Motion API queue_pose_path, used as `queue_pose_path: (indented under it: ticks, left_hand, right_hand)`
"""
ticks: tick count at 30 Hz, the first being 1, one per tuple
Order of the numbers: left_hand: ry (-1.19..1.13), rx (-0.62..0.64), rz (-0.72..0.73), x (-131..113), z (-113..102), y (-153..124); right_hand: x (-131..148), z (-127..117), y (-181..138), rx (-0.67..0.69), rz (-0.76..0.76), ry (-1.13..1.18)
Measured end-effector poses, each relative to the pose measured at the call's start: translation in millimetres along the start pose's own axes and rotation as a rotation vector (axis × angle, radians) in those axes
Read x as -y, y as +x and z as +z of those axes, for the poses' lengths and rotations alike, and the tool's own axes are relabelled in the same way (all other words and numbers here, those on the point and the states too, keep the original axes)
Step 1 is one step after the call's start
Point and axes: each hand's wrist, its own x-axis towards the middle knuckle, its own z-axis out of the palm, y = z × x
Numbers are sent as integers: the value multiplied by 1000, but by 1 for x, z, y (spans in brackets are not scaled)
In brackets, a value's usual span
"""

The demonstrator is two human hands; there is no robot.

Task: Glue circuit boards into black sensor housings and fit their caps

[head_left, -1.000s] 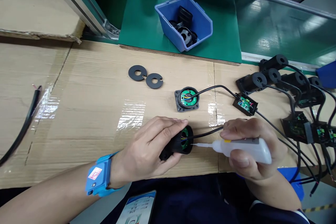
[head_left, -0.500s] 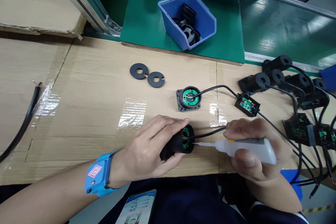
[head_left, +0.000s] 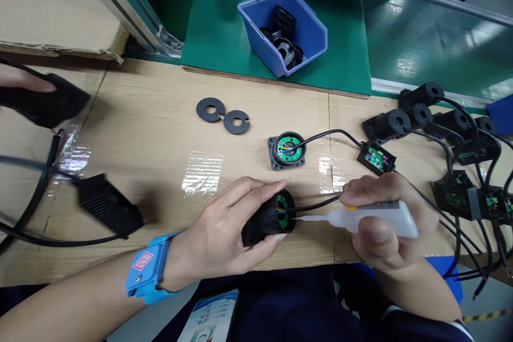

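Observation:
My left hand [head_left: 224, 230] grips a black cylindrical housing [head_left: 267, 219] lying on its side, its open end with a green circuit board facing right. My right hand [head_left: 385, 219] holds a white glue bottle [head_left: 380, 218] level, and its thin nozzle tip touches the rim of the housing's open end. A black cable runs out of the housing to the right, under my right hand. A blue wrist strap [head_left: 149, 272] sits on my left wrist.
A second housing base with a green board [head_left: 286, 150] lies behind, cabled to a small black box [head_left: 375, 158]. Two black slotted washers [head_left: 223, 116] lie further back. A blue bin [head_left: 282, 29] holds black parts. Several cabled black units [head_left: 441, 117] crowd the right. Another person's hand [head_left: 28, 91] and a finned black part [head_left: 106, 206] are at left.
Another person's hand has come in at the far left, and a blurred finned black part with cables has appeared on the cardboard. My hands have barely moved.

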Motion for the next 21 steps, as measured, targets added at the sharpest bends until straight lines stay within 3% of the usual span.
queue_pose_path:
  ticks: [5,21]
  left_hand:
    - [18,15,14,-1,-3,1]
    - [-2,39,13,-3,-5,3]
  right_hand:
    - [4,3,6,-3,-92,48]
    - [3,1,4,-10,-116,-49]
